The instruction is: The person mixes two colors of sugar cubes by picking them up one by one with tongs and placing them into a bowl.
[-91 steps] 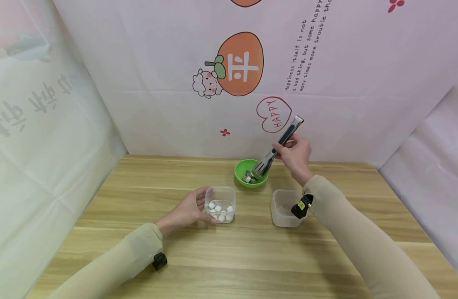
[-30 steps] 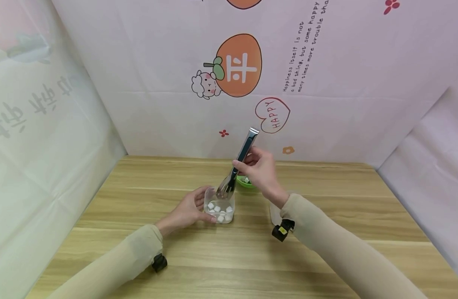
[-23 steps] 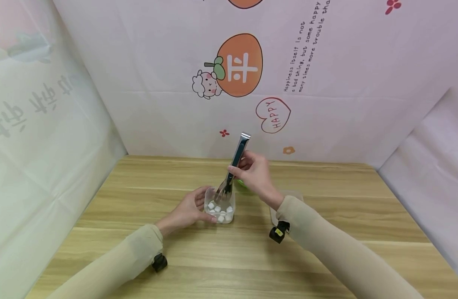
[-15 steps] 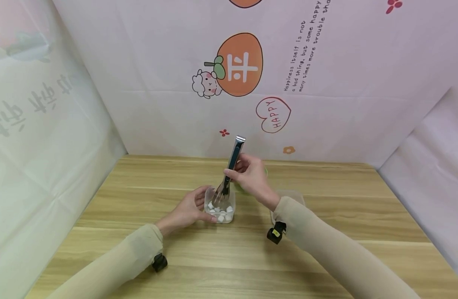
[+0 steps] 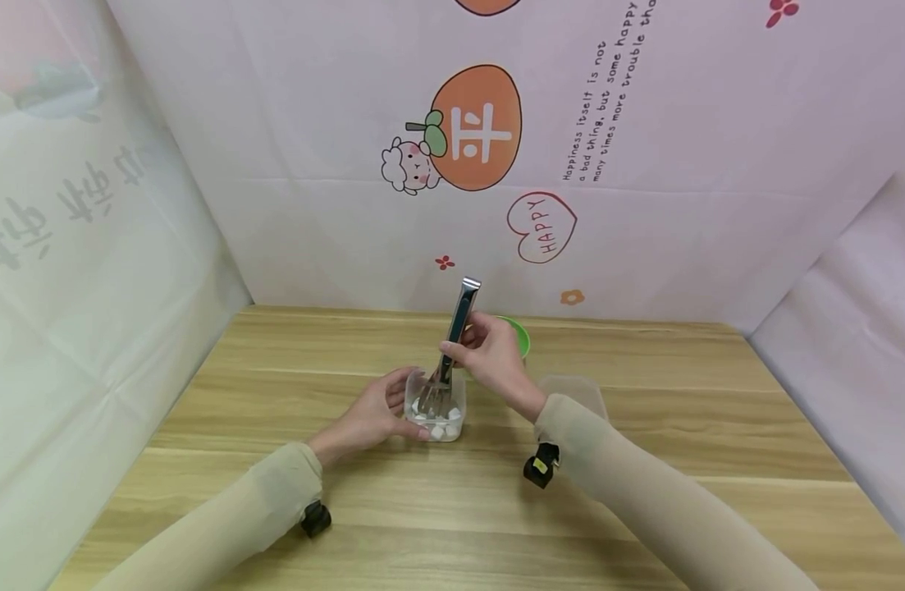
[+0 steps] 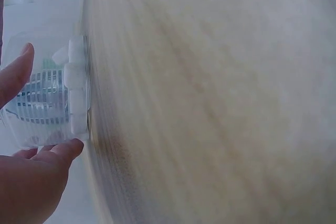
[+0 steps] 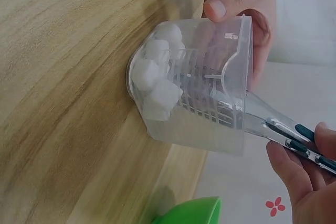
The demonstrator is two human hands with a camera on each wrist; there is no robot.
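Observation:
My left hand (image 5: 367, 420) holds a small clear plastic container (image 7: 210, 139) by its side, thumb in front and fingers behind. Several white cubes (image 7: 160, 96) lie on the container's bottom. Metal tongs (image 5: 461, 320) with dark grip inlays are pinched between the thumb and fingers of my right hand (image 5: 496, 355). They stand steeply, slotted heads down inside the container and right at the cubes. In the right wrist view, the slotted ends show through the container wall, close to the cubes. Whether a cube is between them, I cannot tell.
Partly behind the right hand stands a green bowl (image 5: 522, 335); its contents are hidden in the head view. A second clear container (image 5: 587, 396) sits to the right, half covered by the right forearm. A printed cloth wall (image 5: 644, 246) rises at the table's back edge.
The right hand has carried the tongs from the green bowl leftward and down into the container among the cubes. My left hand has kept its place on the container.

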